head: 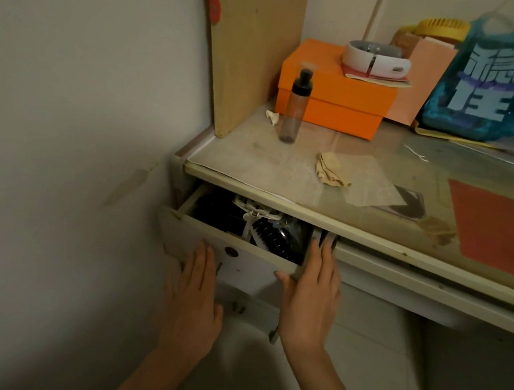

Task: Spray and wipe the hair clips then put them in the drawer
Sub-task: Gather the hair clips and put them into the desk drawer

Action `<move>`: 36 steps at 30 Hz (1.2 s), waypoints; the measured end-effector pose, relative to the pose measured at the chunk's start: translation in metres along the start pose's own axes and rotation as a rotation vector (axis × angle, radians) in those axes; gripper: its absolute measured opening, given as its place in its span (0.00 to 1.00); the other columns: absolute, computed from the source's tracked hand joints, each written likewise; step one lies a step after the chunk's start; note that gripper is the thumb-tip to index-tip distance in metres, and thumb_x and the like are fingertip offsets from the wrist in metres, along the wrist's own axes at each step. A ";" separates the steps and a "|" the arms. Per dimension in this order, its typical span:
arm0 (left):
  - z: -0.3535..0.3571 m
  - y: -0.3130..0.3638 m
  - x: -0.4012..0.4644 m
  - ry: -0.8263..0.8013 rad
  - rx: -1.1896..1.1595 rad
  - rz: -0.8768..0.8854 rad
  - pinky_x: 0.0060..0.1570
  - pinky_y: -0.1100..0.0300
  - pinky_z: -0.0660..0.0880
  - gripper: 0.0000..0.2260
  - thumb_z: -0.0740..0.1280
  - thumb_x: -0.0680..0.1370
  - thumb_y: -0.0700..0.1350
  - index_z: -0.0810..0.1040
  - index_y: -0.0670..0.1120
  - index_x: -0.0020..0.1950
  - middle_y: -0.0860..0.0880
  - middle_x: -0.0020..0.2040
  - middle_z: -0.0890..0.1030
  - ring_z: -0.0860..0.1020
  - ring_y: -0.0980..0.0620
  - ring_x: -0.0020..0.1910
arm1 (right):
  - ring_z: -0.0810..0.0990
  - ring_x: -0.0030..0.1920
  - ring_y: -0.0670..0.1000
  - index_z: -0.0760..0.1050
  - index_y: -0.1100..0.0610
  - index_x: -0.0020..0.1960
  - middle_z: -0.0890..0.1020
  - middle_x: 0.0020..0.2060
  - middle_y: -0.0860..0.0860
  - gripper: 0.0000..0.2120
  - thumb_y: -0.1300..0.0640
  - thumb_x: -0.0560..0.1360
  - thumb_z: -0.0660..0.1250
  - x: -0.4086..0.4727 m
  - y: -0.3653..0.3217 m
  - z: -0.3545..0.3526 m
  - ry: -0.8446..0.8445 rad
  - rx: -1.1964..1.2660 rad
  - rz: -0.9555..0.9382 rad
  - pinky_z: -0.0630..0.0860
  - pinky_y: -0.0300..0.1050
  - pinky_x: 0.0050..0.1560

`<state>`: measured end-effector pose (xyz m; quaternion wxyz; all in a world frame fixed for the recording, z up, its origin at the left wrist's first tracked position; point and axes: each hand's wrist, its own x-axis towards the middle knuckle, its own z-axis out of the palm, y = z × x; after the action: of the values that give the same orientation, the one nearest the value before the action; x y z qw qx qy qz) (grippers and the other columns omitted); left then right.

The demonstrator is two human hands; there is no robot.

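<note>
I had both hands flat against the drawer [230,260], which stood partly open under the surface [288,166]. My left hand [195,301] pressed its front panel with straight fingers; my right hand [312,294] lay on the right corner, fingers extended, each grip holding nothing. A black hair clip [275,237] lay inside among dark clutter. The spray bottle [295,107] stood upright before the orange box [335,95], the crumpled cloth [330,170] nearby.

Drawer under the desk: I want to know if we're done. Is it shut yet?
Not yet: the drawer stands partly out, contents visible, both the left hand and right hand flat against its front.
</note>
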<state>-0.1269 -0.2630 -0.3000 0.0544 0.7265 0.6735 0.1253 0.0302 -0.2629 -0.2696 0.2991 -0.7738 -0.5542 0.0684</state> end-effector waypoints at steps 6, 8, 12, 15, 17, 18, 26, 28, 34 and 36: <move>0.007 -0.001 0.020 0.009 0.013 0.057 0.72 0.48 0.35 0.37 0.57 0.79 0.46 0.29 0.46 0.72 0.45 0.78 0.37 0.40 0.48 0.77 | 0.47 0.77 0.50 0.48 0.54 0.78 0.48 0.77 0.49 0.34 0.47 0.78 0.61 -0.006 0.003 0.005 -0.036 0.025 -0.035 0.49 0.50 0.76; 0.008 -0.004 0.026 0.004 0.008 0.077 0.73 0.47 0.38 0.36 0.58 0.79 0.45 0.32 0.46 0.73 0.45 0.78 0.38 0.41 0.47 0.77 | 0.46 0.77 0.51 0.47 0.52 0.77 0.46 0.76 0.48 0.33 0.46 0.78 0.59 -0.022 0.005 0.008 -0.029 0.014 -0.075 0.48 0.52 0.76; 0.006 -0.010 0.037 0.000 0.005 0.133 0.74 0.43 0.44 0.35 0.60 0.77 0.41 0.42 0.45 0.77 0.45 0.78 0.41 0.44 0.45 0.78 | 0.64 0.72 0.57 0.66 0.58 0.72 0.67 0.71 0.56 0.31 0.40 0.80 0.43 -0.053 0.002 0.015 -0.110 -0.136 -0.178 0.63 0.60 0.68; 0.007 -0.014 0.040 -0.022 0.039 0.138 0.73 0.45 0.38 0.36 0.57 0.78 0.43 0.31 0.49 0.73 0.50 0.74 0.32 0.38 0.47 0.77 | 0.45 0.76 0.59 0.51 0.55 0.76 0.54 0.76 0.55 0.37 0.35 0.76 0.30 -0.053 0.002 0.029 -0.262 -0.186 -0.187 0.46 0.57 0.75; 0.008 -0.014 0.041 -0.020 0.050 0.136 0.73 0.46 0.36 0.36 0.57 0.79 0.44 0.28 0.50 0.70 0.50 0.73 0.31 0.38 0.47 0.77 | 0.31 0.74 0.55 0.30 0.50 0.73 0.32 0.74 0.50 0.33 0.33 0.75 0.29 -0.044 0.008 0.041 -0.321 -0.223 -0.180 0.33 0.55 0.74; 0.009 -0.014 0.042 -0.019 0.065 0.137 0.73 0.46 0.36 0.36 0.56 0.79 0.45 0.28 0.50 0.70 0.50 0.74 0.31 0.38 0.47 0.77 | 0.27 0.73 0.53 0.24 0.49 0.70 0.26 0.71 0.48 0.31 0.35 0.77 0.34 -0.040 0.011 0.046 -0.325 -0.226 -0.183 0.31 0.54 0.73; 0.010 -0.012 0.067 -0.005 0.133 0.187 0.72 0.47 0.34 0.37 0.56 0.80 0.47 0.25 0.51 0.69 0.51 0.71 0.27 0.37 0.47 0.77 | 0.25 0.72 0.49 0.25 0.48 0.72 0.26 0.71 0.45 0.32 0.41 0.82 0.44 -0.007 0.011 0.059 -0.298 -0.223 -0.119 0.28 0.54 0.72; 0.012 -0.010 0.074 -0.009 0.127 0.189 0.71 0.47 0.34 0.37 0.57 0.80 0.47 0.26 0.50 0.71 0.51 0.72 0.27 0.37 0.47 0.77 | 0.26 0.72 0.49 0.24 0.49 0.72 0.26 0.71 0.45 0.32 0.42 0.82 0.45 0.000 0.011 0.061 -0.309 -0.216 -0.114 0.28 0.54 0.71; 0.014 -0.004 0.092 -0.029 0.135 0.186 0.72 0.47 0.36 0.38 0.57 0.80 0.49 0.31 0.47 0.75 0.48 0.77 0.32 0.37 0.47 0.77 | 0.25 0.71 0.49 0.24 0.48 0.71 0.26 0.71 0.45 0.32 0.42 0.82 0.45 0.020 0.012 0.068 -0.314 -0.238 -0.095 0.32 0.57 0.74; 0.015 -0.002 0.097 -0.042 0.126 0.190 0.72 0.47 0.36 0.37 0.57 0.80 0.49 0.31 0.47 0.76 0.48 0.77 0.32 0.37 0.46 0.77 | 0.25 0.71 0.49 0.24 0.48 0.71 0.26 0.71 0.45 0.32 0.42 0.82 0.45 0.026 0.013 0.070 -0.320 -0.244 -0.087 0.35 0.58 0.75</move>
<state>-0.1188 -0.1654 -0.3046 0.0108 0.7914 0.6069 0.0721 0.0199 -0.2148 -0.3270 0.1140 -0.7588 -0.6318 0.1097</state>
